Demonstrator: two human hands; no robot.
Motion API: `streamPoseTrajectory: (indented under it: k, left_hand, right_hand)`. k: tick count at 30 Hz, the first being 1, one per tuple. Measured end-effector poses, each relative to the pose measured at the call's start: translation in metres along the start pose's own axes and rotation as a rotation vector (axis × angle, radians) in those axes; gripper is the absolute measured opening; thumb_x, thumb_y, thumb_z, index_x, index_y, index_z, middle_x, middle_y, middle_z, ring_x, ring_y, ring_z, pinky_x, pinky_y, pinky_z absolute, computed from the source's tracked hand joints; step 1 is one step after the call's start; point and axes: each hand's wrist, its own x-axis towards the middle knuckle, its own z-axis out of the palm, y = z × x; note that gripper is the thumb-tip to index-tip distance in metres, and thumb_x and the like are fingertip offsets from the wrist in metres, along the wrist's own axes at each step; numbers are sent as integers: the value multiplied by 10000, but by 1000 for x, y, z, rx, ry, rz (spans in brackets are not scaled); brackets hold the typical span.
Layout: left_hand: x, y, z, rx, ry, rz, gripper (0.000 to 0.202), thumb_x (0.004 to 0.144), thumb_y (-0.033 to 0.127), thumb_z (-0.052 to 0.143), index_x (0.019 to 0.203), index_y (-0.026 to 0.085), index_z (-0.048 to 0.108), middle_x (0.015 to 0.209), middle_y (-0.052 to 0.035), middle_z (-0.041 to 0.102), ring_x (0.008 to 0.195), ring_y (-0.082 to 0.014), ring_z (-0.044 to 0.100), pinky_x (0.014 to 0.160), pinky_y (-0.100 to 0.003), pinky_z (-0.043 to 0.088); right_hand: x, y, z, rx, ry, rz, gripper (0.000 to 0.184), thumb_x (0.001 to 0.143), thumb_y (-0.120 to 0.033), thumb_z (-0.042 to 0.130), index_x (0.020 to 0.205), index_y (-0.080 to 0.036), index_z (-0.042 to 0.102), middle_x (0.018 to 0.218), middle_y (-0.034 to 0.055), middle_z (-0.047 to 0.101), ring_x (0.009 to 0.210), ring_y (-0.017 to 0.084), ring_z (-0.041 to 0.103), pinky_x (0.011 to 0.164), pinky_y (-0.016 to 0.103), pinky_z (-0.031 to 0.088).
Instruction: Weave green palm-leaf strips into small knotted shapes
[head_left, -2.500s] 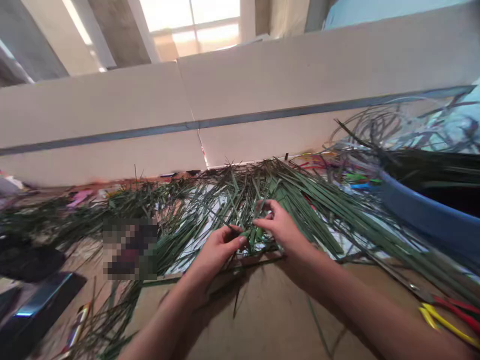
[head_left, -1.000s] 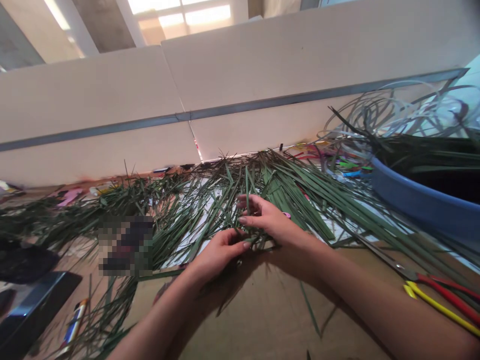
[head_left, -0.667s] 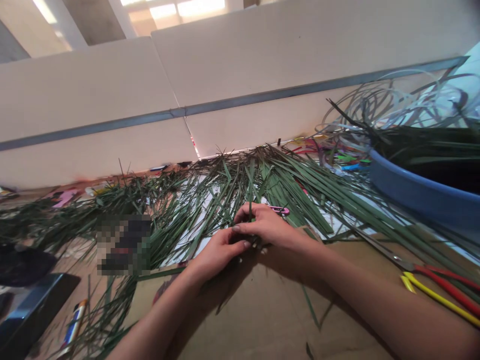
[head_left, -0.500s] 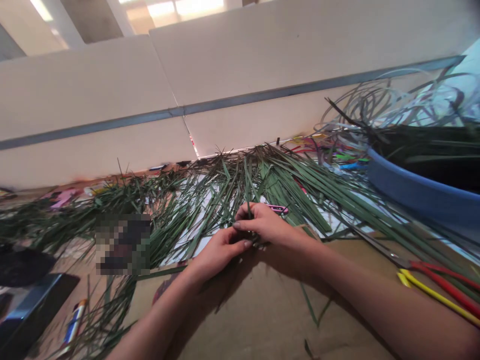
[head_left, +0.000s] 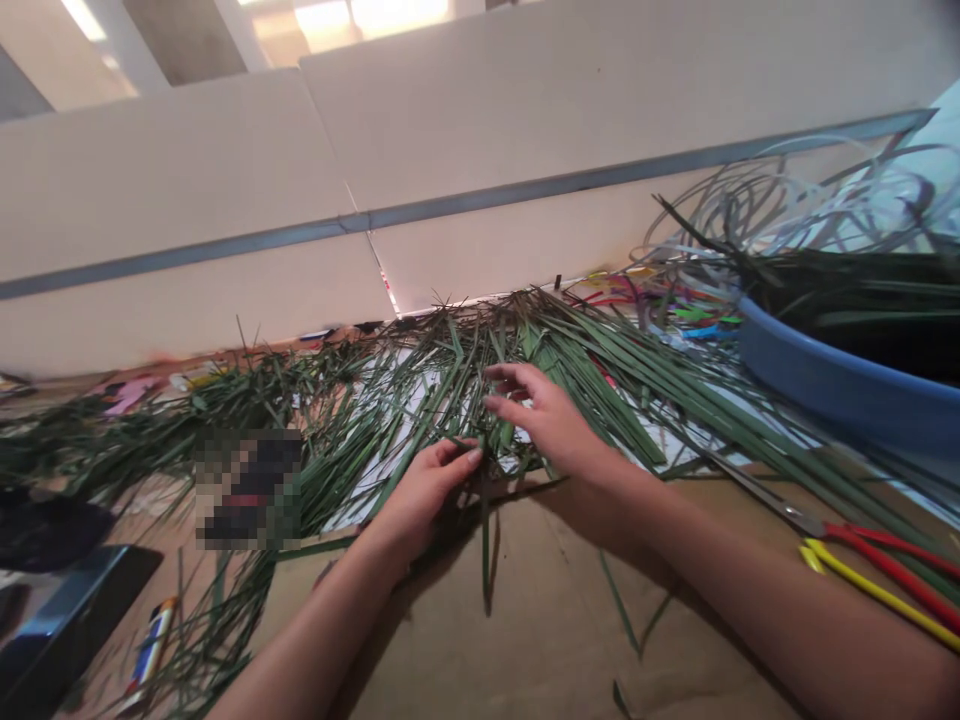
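Bare brown cardboard sheet (head_left: 540, 640) lies open nearside; long green leaf strips (head_left: 615, 380), blue plastic tub (head_left: 825, 385) and red-and-yellow-handled scissors (head_left: 821, 528) crowd beyond.

We see a bright, evenly lit indoor scene. Daylight comes from a window (head_left: 352, 15) at the top edge, which is blown out to white and orange glare. The pale partition panels (head_left: 562, 110) bounce soft light downward. The green leaf strips (head_left: 600, 380) in the centre are fairly sharp. The left hand (head_left: 424, 490) and right hand (head_left: 551, 425) cast soft, dark shadows towards us on the brown cardboard (head_left: 540, 620). The wide lens bends straight lines and stretches the corners, where the blue tub (head_left: 832, 385) looks smeared. A pixelated block (head_left: 247, 490) masks one spot.
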Motion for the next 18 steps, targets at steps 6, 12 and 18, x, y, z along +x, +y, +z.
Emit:
streamPoseTrajectory:
  k: [6,12,18]
  left_hand:
    - [2,7,-2,-133,108,75,408,641,349,925,944,169,720,831,-29,746,706,-143,678,679,-249,531]
    - [7,6,-7,-184,150,146,401,653,325,922,956,159,720,884,-35,758,764,-150,696,755,-268,544]
    - [5,5,-6,-194,127,140,426,651,316,914,986,149,710,909,-53,761,759,-169,705,764,-303,557]
  right_hand:
    - [-1,0,-2,5,-66,88,182,815,-371,685,820,-190,676,794,30,687,784,197,619,782,336,475]
    - [-11,6,15,71,-325,252,122,761,-290,719,764,-182,662,723,10,662,686,169,588,678,299,439]
    - [-15,6,20,-11,-327,226,99,730,-202,698,670,-189,620,675,-9,648,674,163,578,640,277,418]
